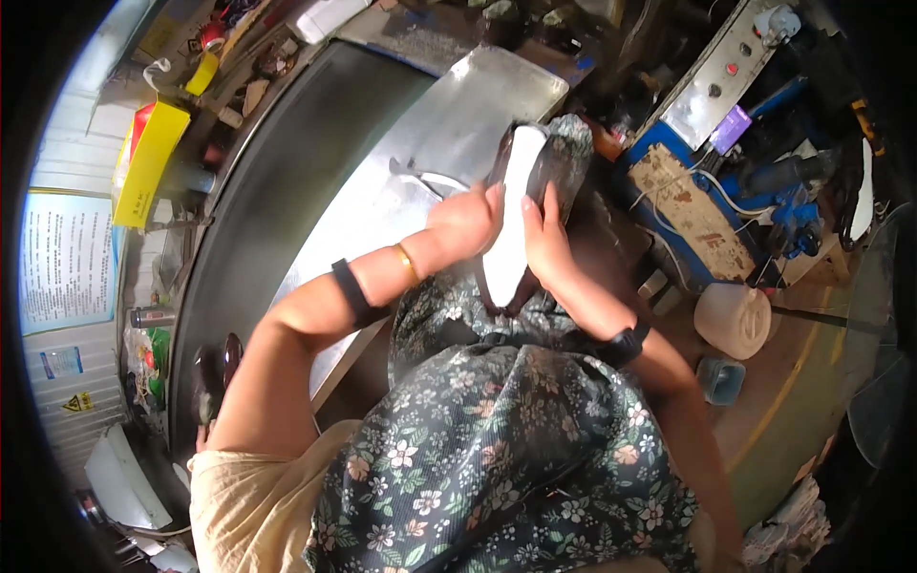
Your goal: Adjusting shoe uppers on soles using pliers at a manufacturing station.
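Observation:
A dark brown shoe [516, 220] with a long white face is held in front of me, its wide end pointing away and its narrow end towards my lap. Whether the white face is the sole or a lining, I cannot tell. My left hand [467, 222] is closed at its left edge, thumb against the white. On the opposite edge, my right hand [547, 244] grips the shoe with its fingers along the side. A metal-topped table [382, 201] lies left of the shoe. On it, beside my left hand, is a thin dark curved thing [425, 177] I cannot make out.
A dark conveyor belt [287, 153] runs along the left, with dark glossy shoes [218, 377] near its close end. A yellow box [151, 164] stands beyond it. To the right are a blue machine [778, 205], a control panel [718, 81], a whitish jug [732, 318] and a small bin [720, 380].

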Tool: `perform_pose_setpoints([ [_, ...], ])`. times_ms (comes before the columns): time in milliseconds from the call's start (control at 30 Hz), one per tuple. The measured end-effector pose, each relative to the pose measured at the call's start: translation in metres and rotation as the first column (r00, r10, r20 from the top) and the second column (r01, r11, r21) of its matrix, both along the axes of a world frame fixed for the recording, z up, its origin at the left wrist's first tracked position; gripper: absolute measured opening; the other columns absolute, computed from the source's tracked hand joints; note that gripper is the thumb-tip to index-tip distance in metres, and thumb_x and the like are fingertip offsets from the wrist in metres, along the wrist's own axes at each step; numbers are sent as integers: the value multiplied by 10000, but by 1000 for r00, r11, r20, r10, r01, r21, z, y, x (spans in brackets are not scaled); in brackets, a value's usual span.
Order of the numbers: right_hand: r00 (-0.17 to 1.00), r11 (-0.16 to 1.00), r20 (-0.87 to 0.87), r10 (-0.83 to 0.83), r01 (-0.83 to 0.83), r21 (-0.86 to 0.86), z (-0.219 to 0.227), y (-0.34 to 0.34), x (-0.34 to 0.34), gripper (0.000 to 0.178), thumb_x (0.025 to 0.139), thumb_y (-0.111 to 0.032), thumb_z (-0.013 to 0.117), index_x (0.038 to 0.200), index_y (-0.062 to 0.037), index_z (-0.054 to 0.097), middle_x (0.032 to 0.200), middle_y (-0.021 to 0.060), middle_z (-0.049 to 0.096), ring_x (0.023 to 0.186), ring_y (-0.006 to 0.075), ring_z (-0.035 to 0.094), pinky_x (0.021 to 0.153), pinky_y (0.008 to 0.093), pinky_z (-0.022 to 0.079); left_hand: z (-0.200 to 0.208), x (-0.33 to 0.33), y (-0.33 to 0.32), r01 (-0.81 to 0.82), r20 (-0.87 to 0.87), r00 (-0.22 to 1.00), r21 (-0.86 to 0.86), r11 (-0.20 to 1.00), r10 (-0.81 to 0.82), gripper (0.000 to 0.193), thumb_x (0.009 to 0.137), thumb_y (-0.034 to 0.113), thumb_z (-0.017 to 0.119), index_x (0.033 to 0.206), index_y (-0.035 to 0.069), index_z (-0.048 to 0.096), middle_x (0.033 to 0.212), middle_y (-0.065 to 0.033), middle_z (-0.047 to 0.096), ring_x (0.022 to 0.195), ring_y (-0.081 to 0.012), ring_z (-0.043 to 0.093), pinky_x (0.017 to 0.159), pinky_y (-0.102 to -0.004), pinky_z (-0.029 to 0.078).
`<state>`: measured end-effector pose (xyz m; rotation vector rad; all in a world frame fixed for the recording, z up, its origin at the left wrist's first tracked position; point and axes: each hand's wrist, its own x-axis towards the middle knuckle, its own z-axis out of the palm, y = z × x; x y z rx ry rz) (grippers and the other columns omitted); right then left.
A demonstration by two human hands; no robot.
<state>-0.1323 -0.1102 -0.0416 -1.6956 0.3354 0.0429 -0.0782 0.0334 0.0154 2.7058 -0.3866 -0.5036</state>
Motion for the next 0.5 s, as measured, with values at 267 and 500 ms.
perform_pose_setpoints([
  [267,990,996,119,73,-79,45,4,-8,-20,699,1019,-351,405,1478,60,76,1494,284,268,1377,352,321,1117,383,272,-61,-15,2,-679,-605,729,-699,227,320,484,1015,416,344,987,9,605,859,-185,667,811,-263,630,781,-372,480],
  [500,946,901,-323,-18,155,404,39,-65,51,760,963,-620,360,1332,40,444,1246,141,575,1061,200,550,927,337,416,-26,86,-39,-543,-564,826,-790,286,8,552,1019,458,350,1084,-6,642,969,-92,670,868,-179,604,854,-297,468],
])
